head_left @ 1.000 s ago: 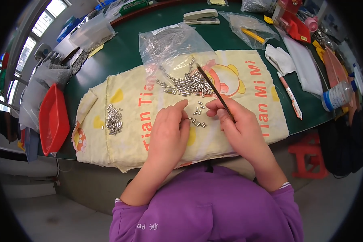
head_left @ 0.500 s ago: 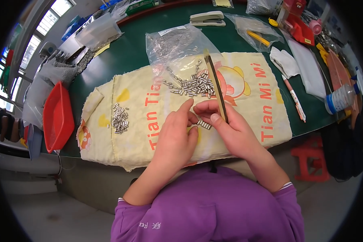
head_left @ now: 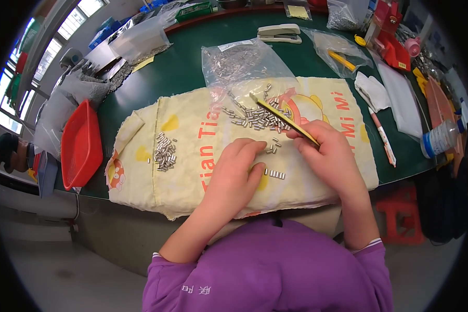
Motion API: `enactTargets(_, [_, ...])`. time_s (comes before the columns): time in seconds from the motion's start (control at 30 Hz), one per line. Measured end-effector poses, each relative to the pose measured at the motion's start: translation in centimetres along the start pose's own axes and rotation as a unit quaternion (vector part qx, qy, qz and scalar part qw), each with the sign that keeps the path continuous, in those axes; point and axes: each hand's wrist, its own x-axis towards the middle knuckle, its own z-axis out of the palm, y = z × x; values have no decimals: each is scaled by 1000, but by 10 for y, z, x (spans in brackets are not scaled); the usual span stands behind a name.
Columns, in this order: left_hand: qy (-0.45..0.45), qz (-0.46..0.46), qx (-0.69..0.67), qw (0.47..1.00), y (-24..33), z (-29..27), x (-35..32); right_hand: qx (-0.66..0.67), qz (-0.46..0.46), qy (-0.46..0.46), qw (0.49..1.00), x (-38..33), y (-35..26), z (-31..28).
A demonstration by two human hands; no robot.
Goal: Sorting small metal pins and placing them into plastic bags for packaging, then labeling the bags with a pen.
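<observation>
On a yellow cartoon-print cloth (head_left: 184,192) lie many small silvery metal cylinders. The main heap (head_left: 260,118) is beyond my hands, and a smaller pile (head_left: 165,154) lies to the left. Between my hands are several loose cylinders (head_left: 273,148) and, closer to me, a short side-by-side row of cylinders (head_left: 276,174). My right hand (head_left: 325,151) grips a long thin black-and-yellow stick-like tool (head_left: 283,115), its far end slanting left over the heap. My left hand (head_left: 234,169) rests on the cloth left of the row, thumb apart from its fingers, with nothing visible in it.
Beyond the heap lies a clear plastic bag (head_left: 239,62) of cylinders. A red basket (head_left: 82,148) stands at left. Along the back and right are a stapler (head_left: 279,34), a white tissue (head_left: 373,92), a marker pen (head_left: 384,138) and a bottle (head_left: 438,139). A red stool (head_left: 400,213) stands below the table.
My right hand has moved right and away from the row, and the tool has tilted from steep to lying low over the heap. Several loose cylinders now show between my hands.
</observation>
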Motion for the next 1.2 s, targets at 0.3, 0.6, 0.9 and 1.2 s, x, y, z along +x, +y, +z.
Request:
enactTargets(0.3, [28,58,-44,997,-5,27,23,-139,-80,10,987,-5,1,19])
enactTargets(0.6, [68,97,-28,993,-20,42,25,-141,-47,2,989,-9,-1,17])
enactTargets(0.9, [73,0,-186,980,-5,29,23,-52,-63,-36,996,0,5,24])
enactTargets(1.2, [127,87,17,988,-21,38,10,-87,-47,-64,993,-4,3,12])
